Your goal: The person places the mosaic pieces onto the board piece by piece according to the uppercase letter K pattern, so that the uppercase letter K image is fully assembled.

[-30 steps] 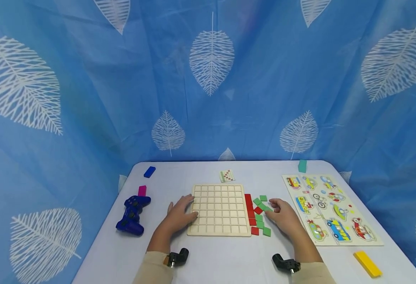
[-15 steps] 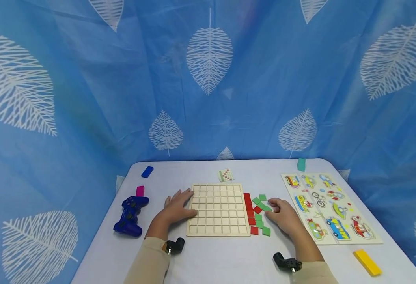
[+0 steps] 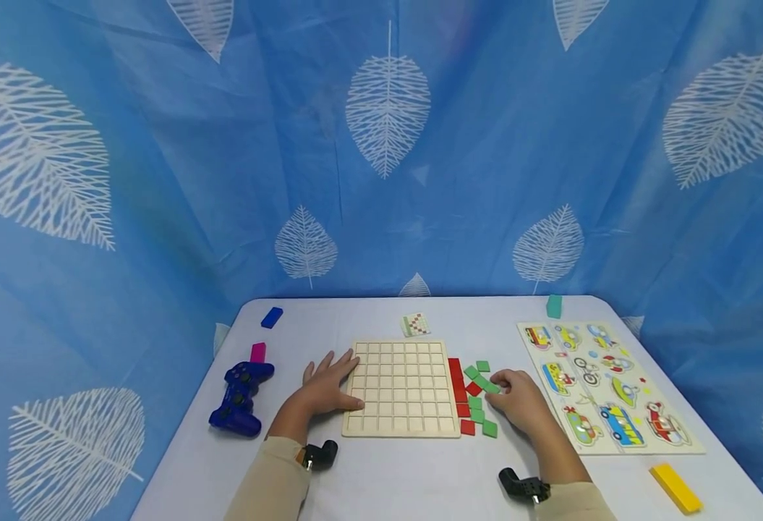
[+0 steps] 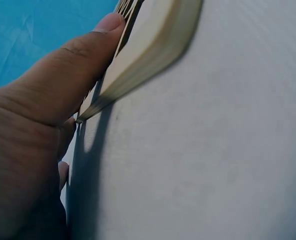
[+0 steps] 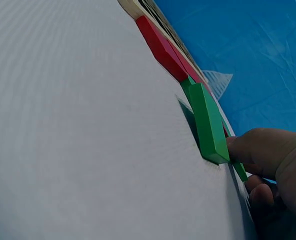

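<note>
A wooden grid board [image 3: 401, 427] lies on the table in the head view. My left hand [image 3: 325, 387] rests at its left edge, fingers spread and thumb [image 4: 105, 30] lying over the rim. Right of the board, my right hand [image 3: 521, 398] has thumb and fingers bent around a green square tile [image 3: 490, 388], which it appears to pinch at the table. Several other green tiles [image 3: 489, 429] and red tiles [image 3: 468, 427] lie loose between board and hand. In the right wrist view a nearer green tile [image 5: 208, 122] partly hides the fingertips.
A small pattern card [image 3: 415, 324] lies behind the board. Left are a blue game controller [image 3: 241, 401], a pink block [image 3: 258, 352] and a blue block [image 3: 272, 317]. A vehicle puzzle board [image 3: 605, 441], a yellow block [image 3: 675, 488] and a teal block [image 3: 554, 305] are right.
My left wrist has shifted slightly left, and the left fingers are more spread. My right index finger has come closer to the thumb around the green tile. The board stays in place.
</note>
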Available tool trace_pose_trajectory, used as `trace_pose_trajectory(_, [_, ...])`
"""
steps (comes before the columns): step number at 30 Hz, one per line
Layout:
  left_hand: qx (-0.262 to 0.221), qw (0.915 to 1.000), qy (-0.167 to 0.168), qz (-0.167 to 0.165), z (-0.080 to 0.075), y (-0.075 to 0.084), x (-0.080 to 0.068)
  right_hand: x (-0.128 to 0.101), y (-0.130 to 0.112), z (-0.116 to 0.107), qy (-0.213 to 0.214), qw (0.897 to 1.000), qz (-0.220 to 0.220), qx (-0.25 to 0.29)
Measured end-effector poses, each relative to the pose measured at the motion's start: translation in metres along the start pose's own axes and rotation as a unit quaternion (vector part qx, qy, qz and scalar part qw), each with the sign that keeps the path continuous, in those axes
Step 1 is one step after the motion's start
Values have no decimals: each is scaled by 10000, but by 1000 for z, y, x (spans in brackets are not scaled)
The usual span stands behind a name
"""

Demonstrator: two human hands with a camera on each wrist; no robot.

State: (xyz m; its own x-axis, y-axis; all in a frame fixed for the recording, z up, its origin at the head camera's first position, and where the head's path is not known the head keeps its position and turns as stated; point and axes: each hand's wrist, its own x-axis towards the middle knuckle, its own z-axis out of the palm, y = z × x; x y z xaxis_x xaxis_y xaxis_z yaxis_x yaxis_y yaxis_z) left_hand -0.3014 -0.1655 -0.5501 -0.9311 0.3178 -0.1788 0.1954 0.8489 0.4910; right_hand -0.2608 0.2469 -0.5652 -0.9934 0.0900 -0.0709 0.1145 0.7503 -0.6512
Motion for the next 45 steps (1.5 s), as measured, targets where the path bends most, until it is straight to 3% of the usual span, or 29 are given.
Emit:
trace_pose_trajectory(26, [71,9999,-45,-66,4,-2,-1,7,-8,-3,-60,9998,105,158])
trace_pose_trajectory(37, [33,9999,-52,-97,1,1,-1,25,-36,0,-106,9976,-129,667])
trace_pose_trajectory(45, [61,9999,-109,-105,3,0,0,39,-67,15,-448,9950,-397,804])
